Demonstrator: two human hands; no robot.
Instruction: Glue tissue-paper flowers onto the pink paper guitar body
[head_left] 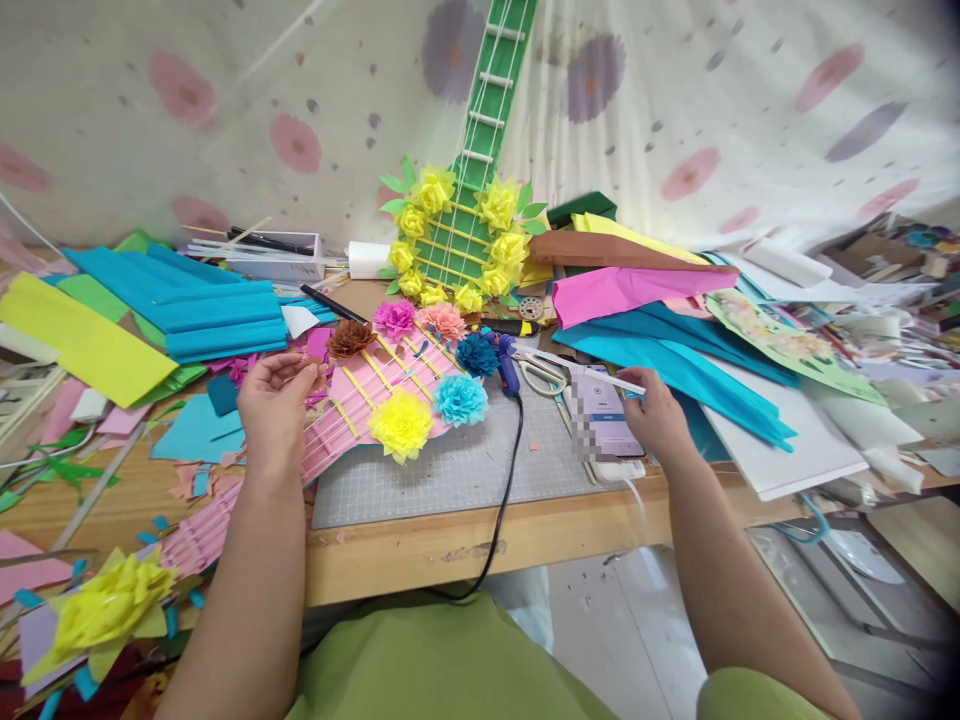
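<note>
A pink paper guitar [352,425] with white strings, yellow strips and crepe paper flowers lies slanted across the table. Beside its body, my left hand [271,400] is raised with thumb and fingers pinched together; whatever may be in them is too small to make out. My right hand [654,410] grips one end of a slim white stick [592,372], which points left toward a blue glue gun [508,368]. Under the stick are scissors [544,378] and a phone [606,415], close to my right fingers. A yellow paper flower [401,425] sits on the guitar's near edge.
A green paper guitar [472,220] ringed with yellow flowers stands at the back. Blue crepe paper [202,305] is piled left, more colored paper [637,290] right. The glue gun's black cord [506,500] hangs over the table's front edge. A grey cutting mat [480,475] lies beneath.
</note>
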